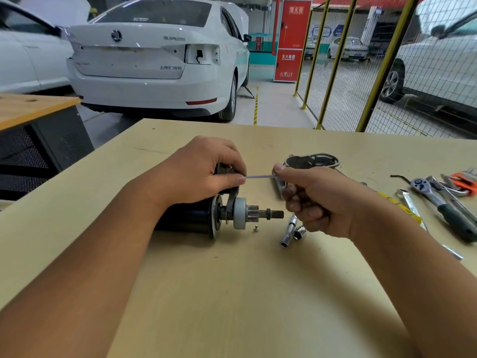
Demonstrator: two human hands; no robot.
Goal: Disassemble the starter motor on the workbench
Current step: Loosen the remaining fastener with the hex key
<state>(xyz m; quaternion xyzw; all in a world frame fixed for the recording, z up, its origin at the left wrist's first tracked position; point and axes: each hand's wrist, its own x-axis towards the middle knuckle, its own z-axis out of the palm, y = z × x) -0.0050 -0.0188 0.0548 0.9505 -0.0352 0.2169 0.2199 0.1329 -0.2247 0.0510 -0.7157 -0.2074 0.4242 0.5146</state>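
Right hand (307, 200) fingers (280, 170) curled, thumb and forefinger pinching the end of a thin hex key (258, 176) held level. Key's far end meets the left thumb tip at the top part of the starter motor (206, 218); exact seat hidden by the hand. Left hand (201, 174) fingers (238, 180) wrapped over that upper part, gripping it. Motor lies on its side mid-desk (232, 293), black body to the left, grey pinion collar and splined shaft pointing right. Small loose screw (255, 229) on the desk just under the shaft. Removed alloy nose housing (312, 161) sits behind the right hand. Socket extension (288, 233) and a socket (300, 231) lie beside the right wrist. Far right: ratchet wrench (438, 202), orange hex key set (462, 182), a yellow-handled tool (395, 202) partly hidden by the forearm. White car (160, 55) parked behind the desk, yellow mesh fence (335, 63) to its right.
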